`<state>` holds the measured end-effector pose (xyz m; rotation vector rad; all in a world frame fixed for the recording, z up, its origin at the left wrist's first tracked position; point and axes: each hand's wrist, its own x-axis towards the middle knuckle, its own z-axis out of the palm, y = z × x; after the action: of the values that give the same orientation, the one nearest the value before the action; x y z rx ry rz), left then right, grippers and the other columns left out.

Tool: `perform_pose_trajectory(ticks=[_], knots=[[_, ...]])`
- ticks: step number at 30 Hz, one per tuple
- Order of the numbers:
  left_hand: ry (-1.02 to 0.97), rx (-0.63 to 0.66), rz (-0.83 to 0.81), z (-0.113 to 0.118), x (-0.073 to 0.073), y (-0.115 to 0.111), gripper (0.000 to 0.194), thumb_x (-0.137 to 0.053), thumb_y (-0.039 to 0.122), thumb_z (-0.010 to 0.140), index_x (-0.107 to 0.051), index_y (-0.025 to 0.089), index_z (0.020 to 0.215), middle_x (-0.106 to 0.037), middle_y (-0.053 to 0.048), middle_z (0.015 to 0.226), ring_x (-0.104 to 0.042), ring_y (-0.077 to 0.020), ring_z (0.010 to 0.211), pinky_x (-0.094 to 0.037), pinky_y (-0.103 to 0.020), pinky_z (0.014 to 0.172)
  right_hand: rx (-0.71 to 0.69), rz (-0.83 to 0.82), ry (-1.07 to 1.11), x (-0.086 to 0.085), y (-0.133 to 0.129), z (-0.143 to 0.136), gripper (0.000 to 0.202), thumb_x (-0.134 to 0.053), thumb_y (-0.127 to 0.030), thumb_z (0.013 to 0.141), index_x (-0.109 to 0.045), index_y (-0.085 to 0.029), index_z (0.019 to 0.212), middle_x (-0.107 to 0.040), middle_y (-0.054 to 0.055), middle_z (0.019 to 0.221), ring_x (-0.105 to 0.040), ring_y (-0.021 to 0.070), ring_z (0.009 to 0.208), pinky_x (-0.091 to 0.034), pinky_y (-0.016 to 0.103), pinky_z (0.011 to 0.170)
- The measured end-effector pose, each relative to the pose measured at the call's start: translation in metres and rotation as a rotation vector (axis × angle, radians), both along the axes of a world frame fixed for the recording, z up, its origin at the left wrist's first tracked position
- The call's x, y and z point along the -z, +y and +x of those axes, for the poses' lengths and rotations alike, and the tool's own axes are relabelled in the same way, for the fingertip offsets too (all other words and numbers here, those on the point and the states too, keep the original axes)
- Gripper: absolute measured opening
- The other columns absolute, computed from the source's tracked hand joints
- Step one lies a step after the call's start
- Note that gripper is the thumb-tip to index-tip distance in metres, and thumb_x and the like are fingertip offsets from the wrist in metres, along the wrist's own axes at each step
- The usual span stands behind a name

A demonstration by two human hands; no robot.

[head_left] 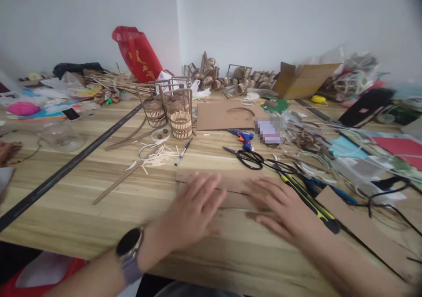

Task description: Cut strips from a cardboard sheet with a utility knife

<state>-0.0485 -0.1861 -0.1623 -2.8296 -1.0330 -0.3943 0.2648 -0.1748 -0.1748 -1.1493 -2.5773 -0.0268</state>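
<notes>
Wearing a round black watch on a greyish-purple strap [130, 244] at the left wrist, reaching both bare forearms in from the near side over a pale wood-grained table [115, 213]. Resting the left hand [198, 202] on the left part of a flat brown cardboard piece [235, 182], fingers extended and slightly apart. Laying the right hand [275, 204] at its right end, fingers also extended and slightly parted, though blurring. Keeping the hands apart, with cardboard showing between; showing a dark line along it, but not revealing whether as a fold or a second layer.

Working just left of a yellow-and-black cutter [308, 200], with another brown cardboard strip [365, 233] lying farther right. Facing black-handled scissors [250, 158] and a blue glue gun [244, 139] beyond the hands, then a larger cardboard sheet [220, 114] farther off. Having a dark-and-white pen [183, 152], scattered pale sticks [160, 159] and small slatted brown baskets [181, 124] to the far left, before a red bag [140, 55]. Sharing the table with another person's hand [5, 151] at the left edge.
</notes>
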Motion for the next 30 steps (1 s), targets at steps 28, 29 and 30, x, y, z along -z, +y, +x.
perform_pose_trajectory(ticks=[28,29,30], knots=[[0.046,-0.278,-0.503,-0.041,0.014,0.065,0.072,-0.077,0.059,0.076,-0.055,0.026,0.137,-0.021,-0.015,0.165,-0.015,-0.0396,0.152,-0.02,-0.059,0.12,-0.083,-0.406,0.186,0.002,0.038,0.006,0.035,-0.065,-0.048,0.089,-0.072,-0.024,0.113,-0.066,0.014,0.13,-0.058,0.0292,0.124,-0.047,0.049,0.102],[0.049,-0.27,-0.494,-0.041,0.015,0.066,0.072,-0.076,0.06,0.076,-0.055,0.026,0.135,-0.022,-0.016,0.164,-0.016,-0.0392,0.152,-0.017,-0.06,0.121,-0.087,-0.408,0.188,0.002,0.038,0.007,0.034,-0.066,-0.048,0.089,-0.072,-0.024,0.113,-0.066,0.014,0.13,-0.058,0.0292,0.123,-0.047,0.05,0.102],[0.053,-0.262,-0.483,-0.04,0.015,0.068,0.07,-0.075,0.061,0.076,-0.055,0.026,0.134,-0.023,-0.016,0.164,-0.016,-0.039,0.152,-0.015,-0.061,0.121,-0.091,-0.41,0.189,0.002,0.039,0.007,0.034,-0.066,-0.047,0.089,-0.073,-0.025,0.113,-0.067,0.014,0.129,-0.059,0.0292,0.123,-0.047,0.05,0.102]])
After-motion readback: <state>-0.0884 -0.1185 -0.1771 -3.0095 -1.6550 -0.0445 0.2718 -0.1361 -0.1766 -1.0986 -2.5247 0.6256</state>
